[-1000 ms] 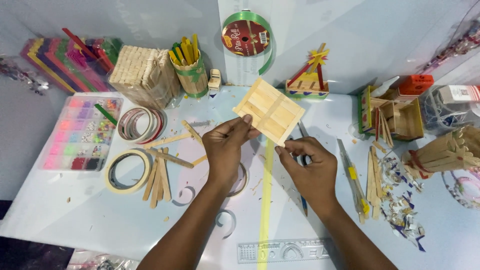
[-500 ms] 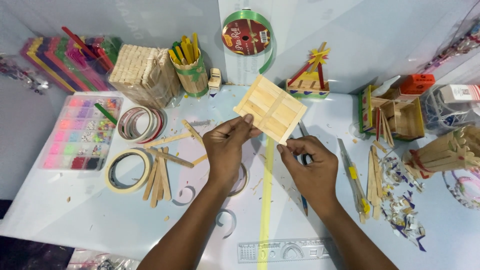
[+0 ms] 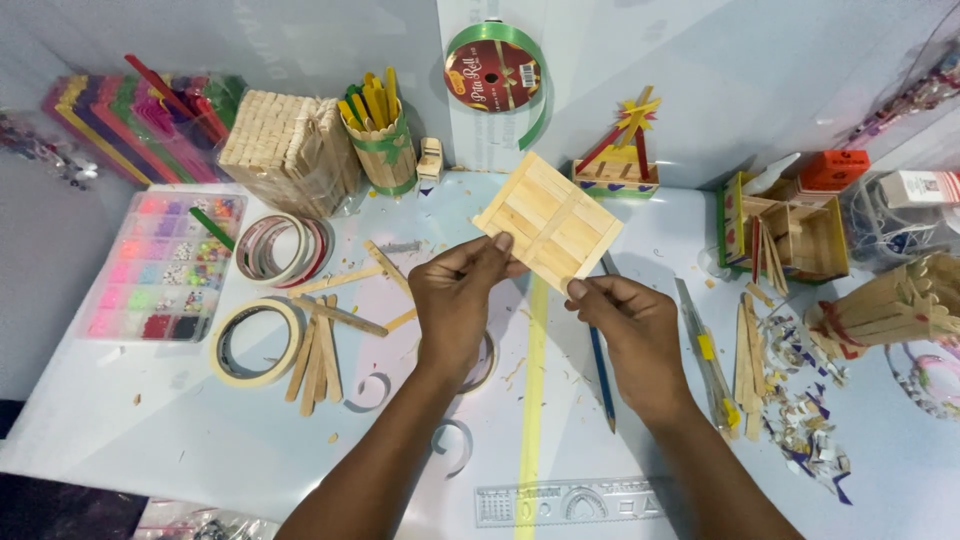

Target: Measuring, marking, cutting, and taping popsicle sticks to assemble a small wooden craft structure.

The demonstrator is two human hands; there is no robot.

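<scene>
While a white table [image 3: 150,440] crowded with craft supplies spreads below, two bare hands hold a square panel of wooden sticks [image 3: 548,222] above its middle, tilted like a diamond. Both hands sit under the panel's lower edges: the left hand [image 3: 458,300] pinches the lower left edge between thumb and fingers, and the right hand [image 3: 630,325] is closed on the bottom corner from the right, so the panel rises up and away from both sets of fingertips. A stack of plain wooden sticks [image 3: 285,150] stands at the back left, beside a cup of yellow and green sticks [image 3: 378,135]. A clear box of coloured beads [image 3: 165,265] lies at the left edge, with a roll of tape [image 3: 255,342] just beside it and loose sticks [image 3: 318,350] nearby. A yellow strip [image 3: 532,400] runs down the table between the wrists. A blue pencil [image 3: 600,375] lies under the right hand, partly hidden.
</scene>
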